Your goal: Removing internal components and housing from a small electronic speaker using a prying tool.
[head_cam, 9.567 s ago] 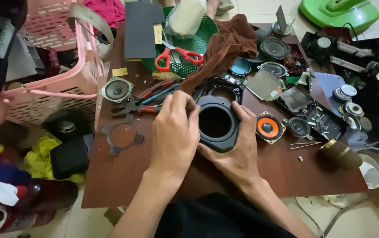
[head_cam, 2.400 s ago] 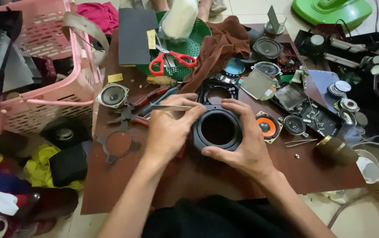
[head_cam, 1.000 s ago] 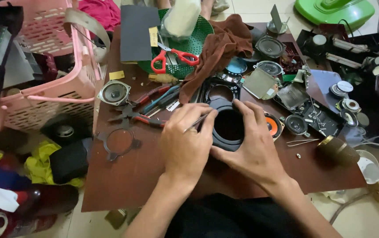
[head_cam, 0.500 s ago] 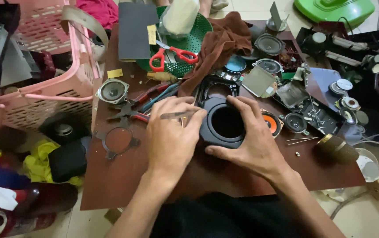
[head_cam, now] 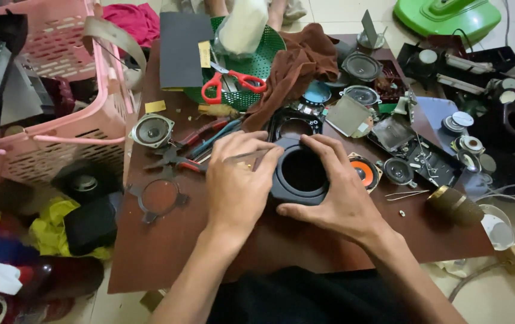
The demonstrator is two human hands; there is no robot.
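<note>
Both hands grip a black speaker frame (head_cam: 301, 174) mid-bench (head_cam: 167, 252): left hand (head_cam: 239, 183) at its nine o'clock, right hand (head_cam: 338, 192) at four; red scissors (head_cam: 233, 84) lie toward eleven.

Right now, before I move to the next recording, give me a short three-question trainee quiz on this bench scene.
1. True or false: both hands touch the black speaker frame.
2. Which thing lies in the green colander? A) scissors B) pliers C) tweezers
3. Fill in: the left hand pinches a thin ____ against the frame's rim.

Key:
1. True; the right hand grips its far side.
2. A, the red-handled scissors.
3. Metal tool.
</note>
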